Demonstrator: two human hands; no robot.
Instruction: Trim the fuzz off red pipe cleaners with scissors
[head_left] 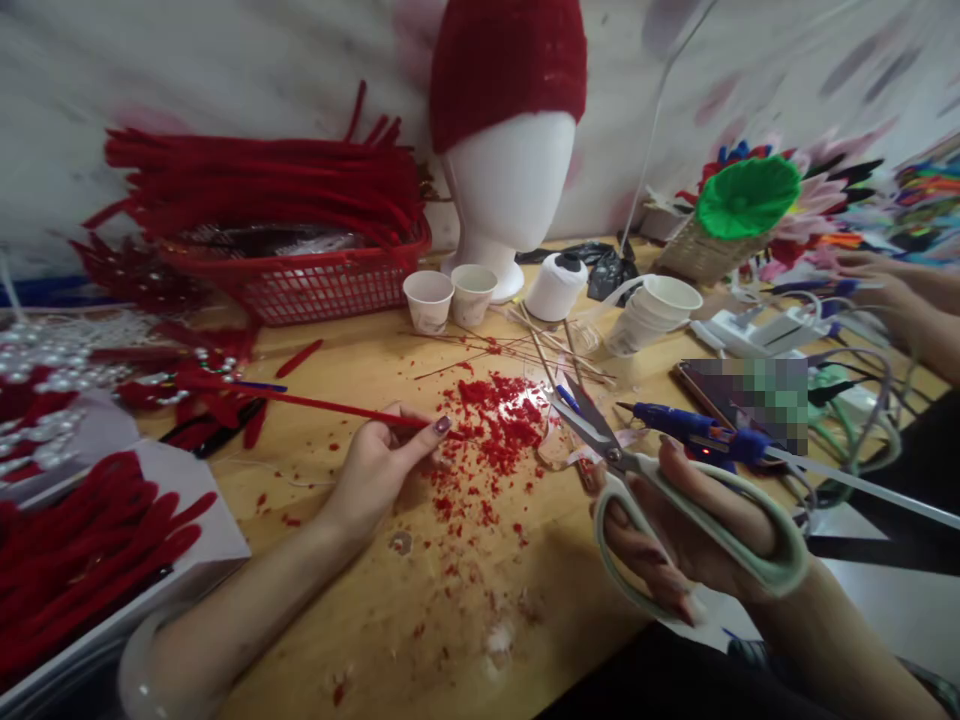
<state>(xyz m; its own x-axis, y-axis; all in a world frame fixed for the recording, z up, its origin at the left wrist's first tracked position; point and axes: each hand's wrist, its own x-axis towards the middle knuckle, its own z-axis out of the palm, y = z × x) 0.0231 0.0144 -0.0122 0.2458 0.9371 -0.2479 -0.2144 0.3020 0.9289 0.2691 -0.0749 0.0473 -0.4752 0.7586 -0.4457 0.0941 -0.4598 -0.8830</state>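
Observation:
My left hand (pixel 386 460) pinches a thin red stick (pixel 330 402) close to its right end; it looks like a pipe cleaner or wrapped wire and reaches off to the left. In my right hand (pixel 697 530) are scissors (pixel 615 455) with pale green handles, my fingers through the loops and the blades parted, pointing up and left. Between both hands a heap of red fuzz clippings (pixel 499 420) lies scattered over the wooden table (pixel 360 640). The blades are apart from the red stick.
A red basket (pixel 315 285) of fuzzy red stems stands behind, beside a white mannequin head (pixel 510 185) in a red cap. Paper cups (pixel 429 300), a thread spool (pixel 556 287) and a blue glue gun (pixel 697 430) sit nearby. Another person's hand (pixel 892 300) is at right.

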